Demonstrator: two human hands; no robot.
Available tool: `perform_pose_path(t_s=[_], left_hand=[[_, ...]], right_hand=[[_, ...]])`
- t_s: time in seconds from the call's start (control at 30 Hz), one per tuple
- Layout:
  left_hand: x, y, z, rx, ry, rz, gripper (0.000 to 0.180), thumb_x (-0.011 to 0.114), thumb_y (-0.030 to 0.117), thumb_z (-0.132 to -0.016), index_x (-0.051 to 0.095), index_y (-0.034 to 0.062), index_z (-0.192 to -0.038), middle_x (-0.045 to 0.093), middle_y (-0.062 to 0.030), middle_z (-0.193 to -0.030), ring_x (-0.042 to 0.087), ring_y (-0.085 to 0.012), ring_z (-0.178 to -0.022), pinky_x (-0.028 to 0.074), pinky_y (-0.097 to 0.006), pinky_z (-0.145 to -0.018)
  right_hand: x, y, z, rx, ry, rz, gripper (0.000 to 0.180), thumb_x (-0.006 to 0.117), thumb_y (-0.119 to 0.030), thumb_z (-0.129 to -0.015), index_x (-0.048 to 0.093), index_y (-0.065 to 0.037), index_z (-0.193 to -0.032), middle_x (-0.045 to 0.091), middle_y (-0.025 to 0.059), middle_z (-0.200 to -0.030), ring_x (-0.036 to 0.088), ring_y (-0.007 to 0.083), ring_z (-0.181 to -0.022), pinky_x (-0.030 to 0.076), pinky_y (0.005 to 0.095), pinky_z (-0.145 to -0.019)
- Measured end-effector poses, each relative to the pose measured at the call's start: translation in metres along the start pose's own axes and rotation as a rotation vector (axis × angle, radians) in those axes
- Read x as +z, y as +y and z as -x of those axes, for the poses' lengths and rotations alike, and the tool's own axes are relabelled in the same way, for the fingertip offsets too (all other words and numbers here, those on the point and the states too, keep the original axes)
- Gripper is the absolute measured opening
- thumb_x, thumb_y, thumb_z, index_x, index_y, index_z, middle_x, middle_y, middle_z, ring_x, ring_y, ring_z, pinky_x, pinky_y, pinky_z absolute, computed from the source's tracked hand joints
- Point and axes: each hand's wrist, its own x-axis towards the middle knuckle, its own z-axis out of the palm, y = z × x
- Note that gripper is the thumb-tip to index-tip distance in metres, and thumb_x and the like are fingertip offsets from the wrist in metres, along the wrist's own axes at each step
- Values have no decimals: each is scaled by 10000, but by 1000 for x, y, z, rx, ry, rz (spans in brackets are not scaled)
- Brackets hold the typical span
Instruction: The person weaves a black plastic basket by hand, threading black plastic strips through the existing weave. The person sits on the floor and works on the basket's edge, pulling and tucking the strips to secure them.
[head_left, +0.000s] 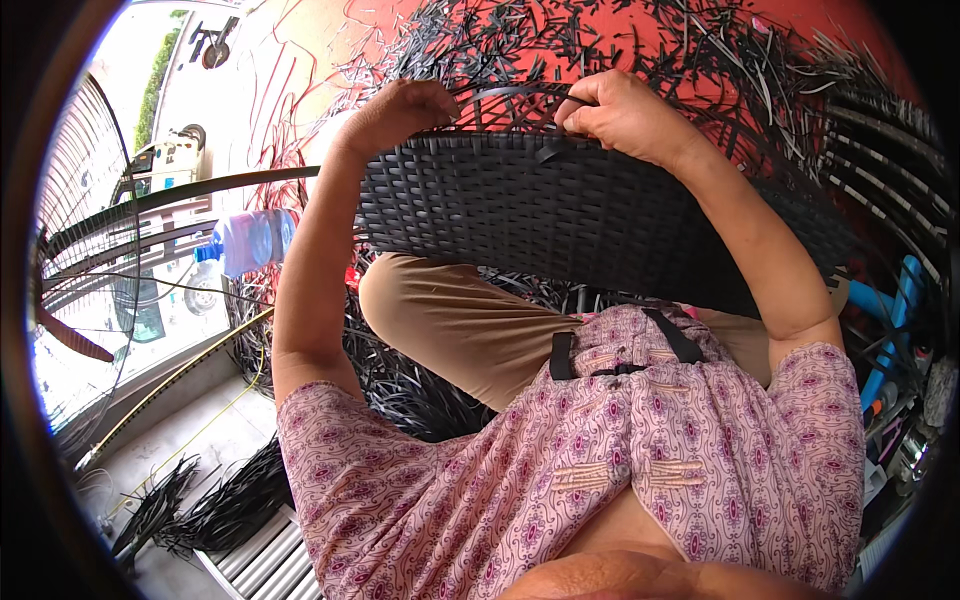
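A panel woven from black flat strips (530, 200) stands across my lap, its upper edge facing away from me. My right hand (620, 115) pinches a loose black strip (510, 91) between thumb and fingers, just above that edge. The strip arches over to my left hand (408, 108), whose fingers are curled down at the left part of the edge, closed on the strip's other stretch. Thin unwoven strands show between the two hands. A short strip end (550, 153) sticks out from the weave below my right hand.
Loose black strips (640, 45) lie heaped on the red floor beyond the panel. A fan (90, 250) and a large clear bottle with a blue cap (255, 243) are at left. Blue pipes (895, 315) lie at right. Black strip bundles (235, 495) rest at lower left.
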Motion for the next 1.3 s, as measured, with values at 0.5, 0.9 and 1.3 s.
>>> perform_pose_path(t_s=[0.5,0.9,1.3], left_hand=[[-6,4,-7,-65,-68,-74,201,652,-2,-815,728,49,-993,735,-41,-889,676,-113,-842,539,-272,-769],[-14,-17,-4,-43,-99,-94,182,648,32,-914,694,64,-1088,693,7,-907,642,-100,-889,517,-270,-800],[-21,-39,-1,-171,-156,294,238,671,67,-853,691,43,-1089,686,1,-960,596,-98,-902,468,-261,-828]], right_hand=[[4,8,-8,40,25,-24,164,642,-116,-835,724,5,-907,704,56,-798,634,103,-712,493,279,-650],[11,15,-18,-50,8,-41,174,611,-91,-807,710,6,-913,692,81,-750,641,141,-687,495,322,-644],[0,-2,-9,81,-155,-237,230,779,-196,-806,664,-31,-919,636,-4,-765,571,69,-674,458,230,-618]])
